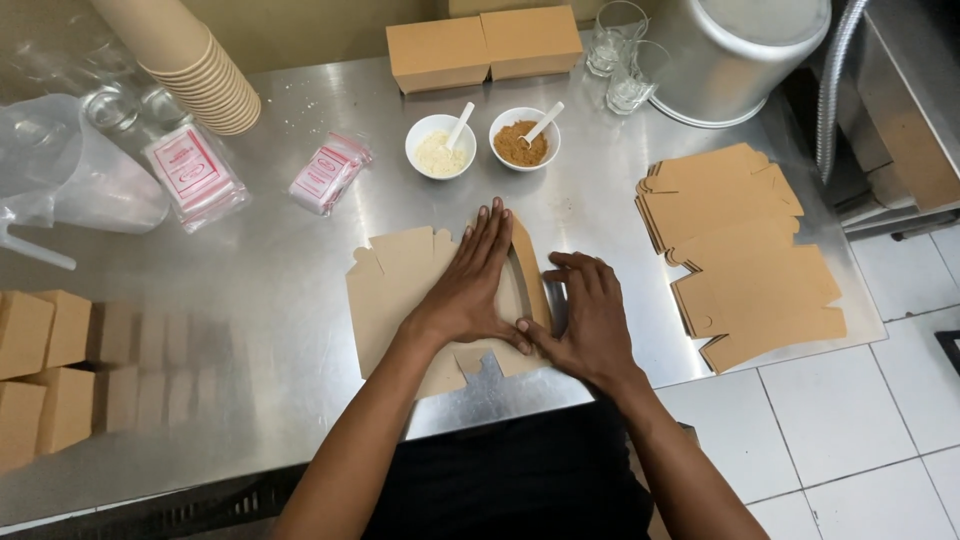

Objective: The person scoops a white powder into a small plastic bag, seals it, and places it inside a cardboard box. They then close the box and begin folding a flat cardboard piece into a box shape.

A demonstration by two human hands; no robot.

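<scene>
A flat brown cardboard box blank (395, 290) lies on the steel table (280, 330) in front of me. My left hand (472, 285) presses flat on its middle, fingers stretched forward. My right hand (590, 315) is just to the right, fingers bent against the blank's right side panel (530, 270), which stands raised along a fold. The thumbs of both hands nearly meet near the blank's front edge.
A stack of flat box blanks (745, 255) lies at the right. Two white bowls with spoons, one of pale powder (440, 147) and one of brown (523, 140), sit behind. Folded boxes (485, 45), paper cups (205, 75), sachets (328, 172), glasses (625, 55), a metal pot (735, 55) and boxes at left (40, 375) surround.
</scene>
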